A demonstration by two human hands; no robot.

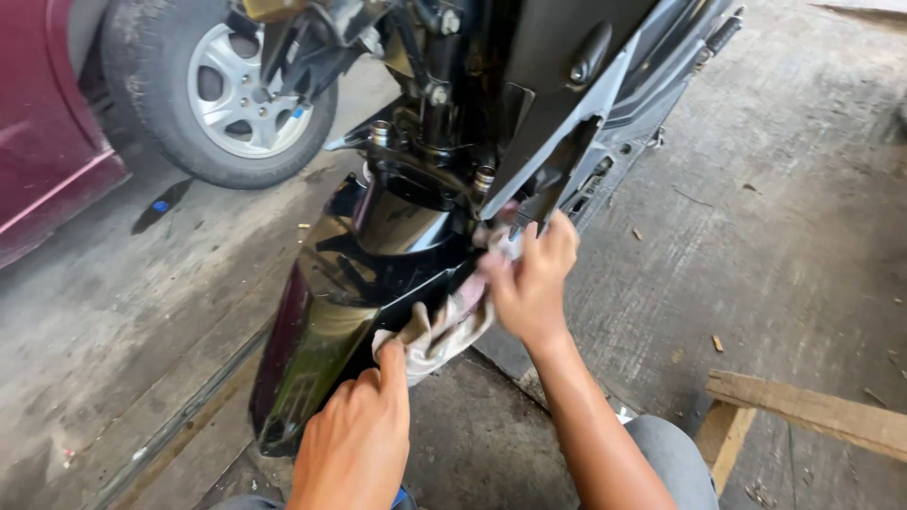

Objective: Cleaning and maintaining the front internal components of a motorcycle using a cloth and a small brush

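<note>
A dark red car body (42, 142) fills the ten o'clock corner of the view, its tyre with silver wheel (219, 90) standing on the concrete floor (803, 236) at eleven o'clock. A motorcycle front end (501, 104) occupies twelve o'clock, with black fairing panels (567, 123) and fork tubes above a glossy black front mudguard (331, 312) that runs down toward seven o'clock. A wooden plank (812, 411) lies on the floor at four o'clock.

The person crouches at six o'clock, grey trouser knee (675, 458) visible at five o'clock. The right hand (531, 279) sits just right of centre, fingers curled and closed over the upper end of a pale cloth (444, 331), pressing it against the edge where the mudguard meets the fairing. The cloth hangs from that grip toward seven o'clock, bunched and creased, lying against the mudguard's right flank.

The left hand (359, 434) is at six o'clock, seen from the back. Its fingertips rest on the lower end of the cloth, pressing it to the mudguard; whether the fingers close round the fabric cannot be told from this angle. The cloth thus spans between both hands, the right at its one o'clock end, the left at its seven o'clock end.
</note>
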